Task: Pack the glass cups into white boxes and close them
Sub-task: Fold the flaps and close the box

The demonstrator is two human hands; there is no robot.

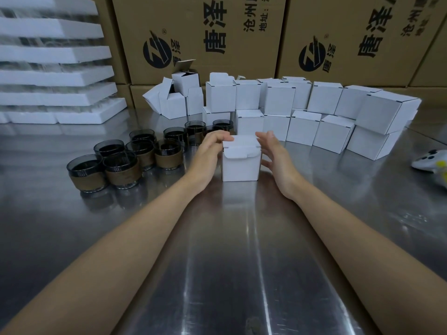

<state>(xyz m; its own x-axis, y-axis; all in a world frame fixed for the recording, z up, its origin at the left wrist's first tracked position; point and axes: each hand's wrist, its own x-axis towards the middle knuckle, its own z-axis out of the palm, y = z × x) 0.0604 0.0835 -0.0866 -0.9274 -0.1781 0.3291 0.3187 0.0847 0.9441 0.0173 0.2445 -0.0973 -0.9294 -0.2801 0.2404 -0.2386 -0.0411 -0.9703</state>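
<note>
A small white box (240, 166) stands upright on the steel table (242, 250) in front of me. Its lid is folded down and the tuck flap hangs over the front face, outside the box. My left hand (210, 153) grips the box's left side, fingertips on the top left corner. To the right of the box my right hand (274, 153) is spread, fingers apart, close to its right side. Several smoky glass cups (122, 169) with tan sleeves stand to the left. What the box contains is hidden.
Several closed white boxes (336, 117) are stacked in two rows at the back right; open empty ones (180, 97) lie behind the cups. White foam trays (55, 76) are piled at the far left. Brown cartons (205, 37) wall the back. A white and yellow object (433, 163) lies at the right edge.
</note>
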